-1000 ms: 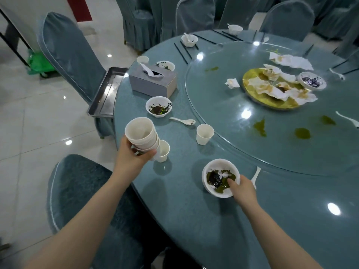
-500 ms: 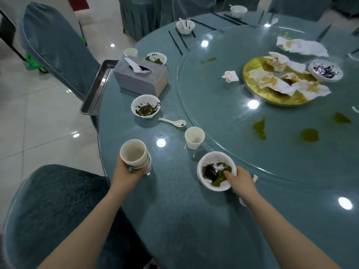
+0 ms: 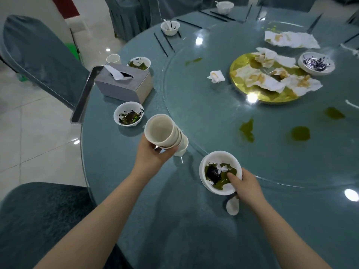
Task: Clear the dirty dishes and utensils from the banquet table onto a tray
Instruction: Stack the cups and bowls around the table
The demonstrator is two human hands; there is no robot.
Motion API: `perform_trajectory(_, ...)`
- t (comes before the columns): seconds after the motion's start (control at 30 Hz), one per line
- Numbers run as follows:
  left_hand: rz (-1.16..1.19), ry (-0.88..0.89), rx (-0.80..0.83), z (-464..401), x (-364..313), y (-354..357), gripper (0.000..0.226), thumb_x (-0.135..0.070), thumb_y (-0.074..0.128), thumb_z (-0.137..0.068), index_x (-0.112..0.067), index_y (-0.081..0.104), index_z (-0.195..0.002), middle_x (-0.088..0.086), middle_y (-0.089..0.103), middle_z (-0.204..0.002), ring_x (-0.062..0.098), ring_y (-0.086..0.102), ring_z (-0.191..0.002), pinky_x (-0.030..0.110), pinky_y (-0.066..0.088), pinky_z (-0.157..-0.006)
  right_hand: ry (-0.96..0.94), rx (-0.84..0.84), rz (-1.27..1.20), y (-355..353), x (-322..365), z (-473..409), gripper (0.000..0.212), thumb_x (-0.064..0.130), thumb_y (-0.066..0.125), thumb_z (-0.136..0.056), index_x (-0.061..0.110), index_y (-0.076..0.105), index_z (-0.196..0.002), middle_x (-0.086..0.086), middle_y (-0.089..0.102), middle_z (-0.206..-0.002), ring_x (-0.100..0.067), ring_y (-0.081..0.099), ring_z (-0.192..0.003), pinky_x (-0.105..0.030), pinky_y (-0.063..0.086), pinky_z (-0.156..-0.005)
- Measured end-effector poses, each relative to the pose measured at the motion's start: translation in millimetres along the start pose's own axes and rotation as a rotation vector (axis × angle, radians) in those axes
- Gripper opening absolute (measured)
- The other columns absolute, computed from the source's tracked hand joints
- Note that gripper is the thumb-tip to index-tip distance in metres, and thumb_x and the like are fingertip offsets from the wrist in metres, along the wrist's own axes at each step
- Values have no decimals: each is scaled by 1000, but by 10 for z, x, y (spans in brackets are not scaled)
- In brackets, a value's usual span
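Note:
My left hand (image 3: 153, 155) grips a tilted stack of white cups (image 3: 162, 131); its lower end meets another white cup (image 3: 183, 147) standing on the table. My right hand (image 3: 247, 184) holds a white bowl (image 3: 215, 160) of green and dark leftovers by its near rim, thumb inside. A white spoon (image 3: 232, 207) pokes out just below that hand. The metal tray (image 3: 82, 101) sits off the table's left edge, mostly hidden by the tissue box. More dirty bowls (image 3: 129, 116) (image 3: 138, 63) lie near it.
A grey tissue box (image 3: 124, 85) stands by the tray. The glass turntable carries a gold plate (image 3: 258, 96) with soiled napkins, a small plate (image 3: 316, 64) and green spills (image 3: 247, 131). Chopsticks (image 3: 161, 44), a bowl (image 3: 170, 28) and a cup (image 3: 113, 59) lie farther off. Covered chairs (image 3: 40, 55) flank the table.
My left hand carried the cup stack to the right and tilted it onto the lone cup. My right hand kept its hold on the bowl, which now looks tipped towards me.

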State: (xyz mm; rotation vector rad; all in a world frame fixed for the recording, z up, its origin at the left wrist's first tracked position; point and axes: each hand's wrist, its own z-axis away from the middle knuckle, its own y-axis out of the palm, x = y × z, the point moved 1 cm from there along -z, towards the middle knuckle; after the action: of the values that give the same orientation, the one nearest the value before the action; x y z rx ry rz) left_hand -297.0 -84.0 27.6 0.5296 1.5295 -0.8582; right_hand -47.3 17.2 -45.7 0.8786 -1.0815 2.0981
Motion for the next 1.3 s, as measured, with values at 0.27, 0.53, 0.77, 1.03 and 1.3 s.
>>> perform_trajectory(0.27, -113, -33, 34, -108, 195, 354, 60, -9, 78, -70, -37, 46, -111, -19, 57, -109, -15, 56, -96, 4, 42, -79, 15, 14, -26, -161, -76, -61, 6, 23, 56, -91, 27, 60, -89, 4, 68, -80, -12, 60, -61, -26, 45, -51)
perform_trajectory(0.53, -82, -77, 56, -168, 230, 324, 62, -6, 83, -69, -23, 52, -120, -4, 64, -116, 11, 61, -106, 32, 50, -93, 24, 7, -39, -133, -39, -38, 9, 23, 56, -91, 27, 58, -84, 0, 67, -74, -13, 54, -43, -22, 42, -38)
perform_trajectory(0.77, -76, -63, -15, 173, 92, -426, 59, -2, 83, -68, -15, 54, -118, -4, 68, -107, 3, 65, -90, 23, 53, -78, -14, 17, -79, 188, 257, 216, 9, 23, 56, -90, 27, 62, -84, 0, 67, -70, -10, 53, -44, -21, 40, -38)
perform_trajectory(1.03, -33, 64, -134, 895, -274, -1727, 60, -9, 85, -64, -31, 55, -111, -15, 68, -101, 2, 66, -88, 15, 53, -69, -132, 97, -113, 1024, 810, 948, 9, 21, 58, -87, 24, 63, -80, 5, 64, -57, -6, 50, -39, -20, 38, -37)
perform_trajectory(1.3, 37, 152, -246, 1912, -415, -3352, 53, -6, 82, -67, -35, 57, -104, -25, 70, -94, -1, 68, -83, 11, 50, -65, -240, 184, -244, 1995, 1352, 2147, 12, 15, 56, -90, 20, 64, -82, -3, 59, -62, -14, 42, -47, -24, 32, -41)
